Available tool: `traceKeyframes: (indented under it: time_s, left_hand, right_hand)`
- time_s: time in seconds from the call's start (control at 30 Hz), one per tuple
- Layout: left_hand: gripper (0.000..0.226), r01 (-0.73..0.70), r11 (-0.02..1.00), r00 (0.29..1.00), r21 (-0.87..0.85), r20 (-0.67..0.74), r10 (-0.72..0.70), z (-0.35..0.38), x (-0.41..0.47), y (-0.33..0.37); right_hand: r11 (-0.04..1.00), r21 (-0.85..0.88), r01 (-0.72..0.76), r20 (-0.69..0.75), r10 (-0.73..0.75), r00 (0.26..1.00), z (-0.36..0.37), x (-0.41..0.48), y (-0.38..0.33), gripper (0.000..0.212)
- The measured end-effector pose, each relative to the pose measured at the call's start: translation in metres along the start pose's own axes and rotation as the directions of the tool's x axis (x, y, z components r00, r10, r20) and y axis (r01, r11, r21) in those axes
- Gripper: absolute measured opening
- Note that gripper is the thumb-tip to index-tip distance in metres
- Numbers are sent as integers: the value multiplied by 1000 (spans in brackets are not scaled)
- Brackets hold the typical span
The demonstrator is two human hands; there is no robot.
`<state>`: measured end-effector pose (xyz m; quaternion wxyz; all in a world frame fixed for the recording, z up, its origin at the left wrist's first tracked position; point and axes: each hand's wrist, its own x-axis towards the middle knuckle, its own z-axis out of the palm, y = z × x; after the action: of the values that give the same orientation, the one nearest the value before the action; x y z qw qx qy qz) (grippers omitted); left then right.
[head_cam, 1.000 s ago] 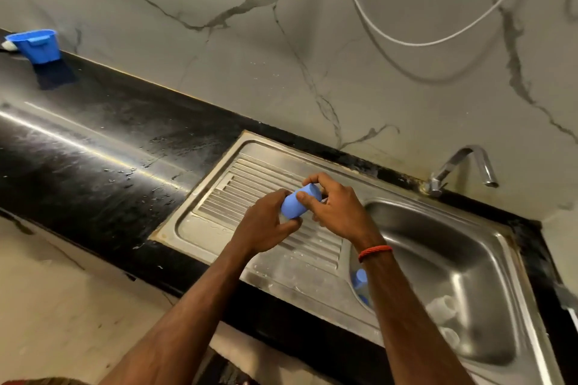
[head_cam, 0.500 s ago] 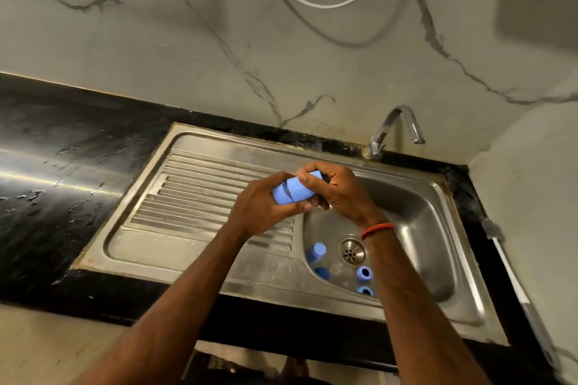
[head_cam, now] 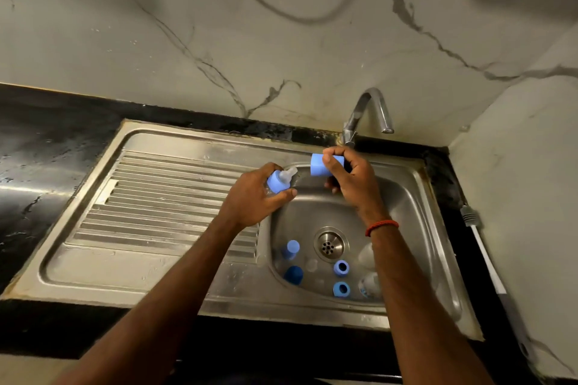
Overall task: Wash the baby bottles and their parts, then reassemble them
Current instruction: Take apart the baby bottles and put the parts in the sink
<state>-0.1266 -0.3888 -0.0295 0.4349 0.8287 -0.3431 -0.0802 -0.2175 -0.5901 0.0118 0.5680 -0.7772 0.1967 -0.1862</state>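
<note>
1. The bench (head_cam: 47, 172) is dark stone, and the steel sink (head_cam: 416, 197) set in it has a ribbed drainer on my left and the basin under both hands. The tap (head_cam: 369, 109) at the back is not running.
2. My left hand (head_cam: 253, 200) is clenched around a baby bottle (head_cam: 276, 181) over the basin's left rim. Its blue collar and clear teat point toward the other hand, and the body is mostly hidden in the palm.
3. My right hand (head_cam: 353, 181) grips the blue cap (head_cam: 322, 164) just below the tap, apart from the bottle.
4. Lying in the basin around the drain (head_cam: 328, 244) are loose parts (head_cam: 341, 267): blue rings, blue caps and at least one clear bottle partly behind my right forearm.
5. I judge this step to be stripping the bottle for washing. To do it well I would drop the cap among the other parts, keep the left grip firm on the body, and twist the collar off over the basin so nothing rolls away.
</note>
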Motion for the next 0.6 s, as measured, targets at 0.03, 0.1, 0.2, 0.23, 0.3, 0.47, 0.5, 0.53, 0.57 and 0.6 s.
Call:
traceKeyframes:
  time_s: [0.03, 0.1, 0.2, 0.23, 0.3, 0.47, 0.5, 0.53, 0.57, 0.6]
  left_hand:
    - [41, 2, 1000, 1000, -9, 10, -2, 3, 2, -1]
    - [36, 4, 1000, 1000, -15, 31, -4, 8, 7, -5]
    - [33, 16, 1000, 999, 11, 44, -17, 19, 16, -14]
    - [33, 18, 1000, 999, 21, 40, -19, 21, 19, -15]
    - [36, 24, 999, 999, 40, 28, -25, 27, 23, -15]
    - [47, 48, 994, 998, 99, 41, -52, 37, 28, -17]
    - [47, 50, 993, 997, 108, 46, -55, 39, 29, -18]
    - [48, 59, 992, 997, 113, 50, -65, 41, 29, -19]
    - [48, 71, 991, 996, 115, 51, -78, 42, 29, -20]
    - [47, 87, 990, 994, 114, 53, -93, 44, 29, -21]
  right_hand:
    - [999, -26, -23, 7, 23, 1000, -3, 5, 9, 11]
    - [993, -103, -63, 45, 68, 997, -7, 12, 28, 17]
    - [981, -163, -107, 117, 127, 985, -7, 22, 62, 24]
    - [979, -173, -110, 143, 136, 980, -4, 25, 74, 25]
    - [974, -208, -96, 206, 139, 969, 0, 32, 97, 26]
    - [953, -293, -73, 297, 163, 941, 16, 44, 138, 27]
    - [939, -337, -64, 313, 176, 933, 20, 47, 145, 28]
    - [921, -386, -53, 334, 193, 923, 23, 49, 152, 30]
    - [902, -429, -47, 353, 215, 910, 26, 50, 158, 32]
    - [884, -465, -49, 371, 245, 896, 28, 51, 166, 33]
